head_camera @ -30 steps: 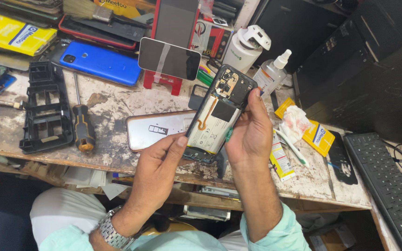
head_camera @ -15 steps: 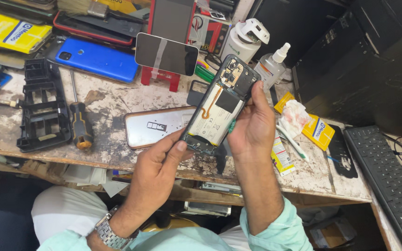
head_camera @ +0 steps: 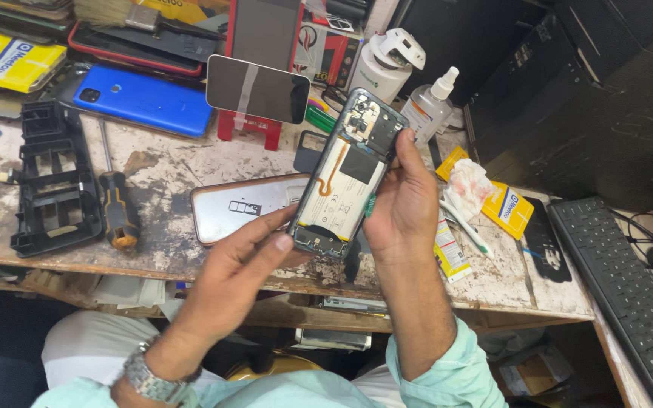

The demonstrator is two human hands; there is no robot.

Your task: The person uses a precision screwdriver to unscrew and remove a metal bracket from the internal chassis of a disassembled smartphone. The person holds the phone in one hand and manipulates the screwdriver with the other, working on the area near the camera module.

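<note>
Opened phone [head_camera: 345, 177] with its back off, held tilted above the surface's [head_camera: 168, 162] front edge, right hand [head_camera: 406, 204] clasping its right side, left hand [head_camera: 239, 264] gripping its lower left edge with fingertips, silver back cover [head_camera: 247, 205] lying flat beneath, screwdriver [head_camera: 117, 211] near the front-left, keyboard [head_camera: 625, 279] at the right edge

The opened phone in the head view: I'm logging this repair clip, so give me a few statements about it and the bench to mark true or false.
1. Both hands hold the opened phone. True: the left hand supports its lower end, the right hand grips its side.
2. The phone's back cover is on. False: its insides are exposed.
3. A blue phone lies on the bench. True.
4. The screwdriver is in the left hand. False: it lies on the bench.
5. A keyboard sits left of the person. False: it is on the right.
</note>
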